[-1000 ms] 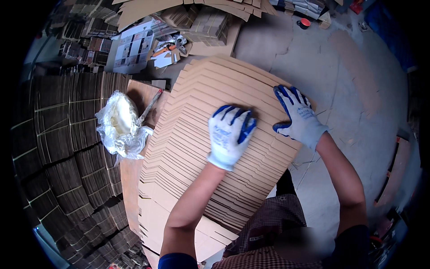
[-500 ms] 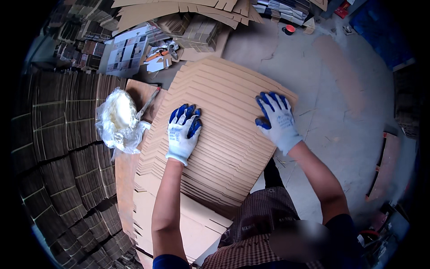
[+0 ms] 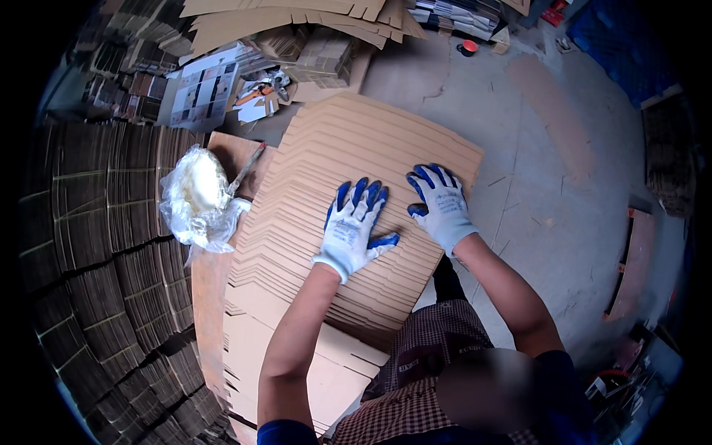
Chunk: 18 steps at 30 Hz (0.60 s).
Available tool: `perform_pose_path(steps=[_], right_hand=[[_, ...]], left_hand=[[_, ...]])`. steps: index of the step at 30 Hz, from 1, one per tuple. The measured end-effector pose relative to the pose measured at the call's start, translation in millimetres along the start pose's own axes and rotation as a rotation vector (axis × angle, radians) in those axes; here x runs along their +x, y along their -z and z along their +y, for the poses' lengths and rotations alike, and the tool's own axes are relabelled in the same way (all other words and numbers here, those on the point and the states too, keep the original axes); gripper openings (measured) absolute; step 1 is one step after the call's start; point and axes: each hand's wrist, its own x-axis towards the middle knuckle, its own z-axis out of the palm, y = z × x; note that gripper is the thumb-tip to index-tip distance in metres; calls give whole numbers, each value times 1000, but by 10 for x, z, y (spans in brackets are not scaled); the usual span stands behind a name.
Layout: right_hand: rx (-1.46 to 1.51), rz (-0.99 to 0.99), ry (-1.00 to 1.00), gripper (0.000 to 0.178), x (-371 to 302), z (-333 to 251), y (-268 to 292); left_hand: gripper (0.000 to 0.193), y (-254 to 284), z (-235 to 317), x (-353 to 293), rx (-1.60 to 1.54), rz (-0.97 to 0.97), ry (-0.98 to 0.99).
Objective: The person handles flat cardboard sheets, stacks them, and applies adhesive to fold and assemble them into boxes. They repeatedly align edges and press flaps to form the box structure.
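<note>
Brown cardboard sheets (image 3: 319, 159) lie fanned out in an overlapping row in front of me, their slotted edges stepped along the left side. My left hand (image 3: 351, 231), in a white glove with blue coated fingertips, rests on the middle of the fan with fingers spread. Close to the fan's right edge, my right hand (image 3: 440, 207) wears a matching glove and lies on the sheets, its fingers apart too. Neither hand grips a sheet. Nearer to my body, more flat cardboard (image 3: 334, 371) sits under the fan's lower end.
A clear plastic bag (image 3: 200, 196) with pale contents and a brush-like stick (image 3: 247, 169) lie on the wooden board (image 3: 210, 311) at left. Bundled cardboard stacks (image 3: 111, 252) wall off the left side. Beyond stand more bundles (image 3: 322, 55). A red-orange cup (image 3: 467, 48) is on the floor.
My left hand has moved right across the sheets, its thumb now spread out. My right hand has shifted slightly left and nearer to me.
</note>
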Motion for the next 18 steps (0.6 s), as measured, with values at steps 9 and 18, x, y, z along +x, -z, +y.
perform_pose_path(steps=[9, 18], right_hand=[[-47, -8, -15, 58, 9, -22, 28], [-21, -34, -38, 59, 21, -27, 56]], left_hand=[[93, -1, 22, -8, 28, -56, 28], [98, 35, 47, -61, 40, -75, 26]])
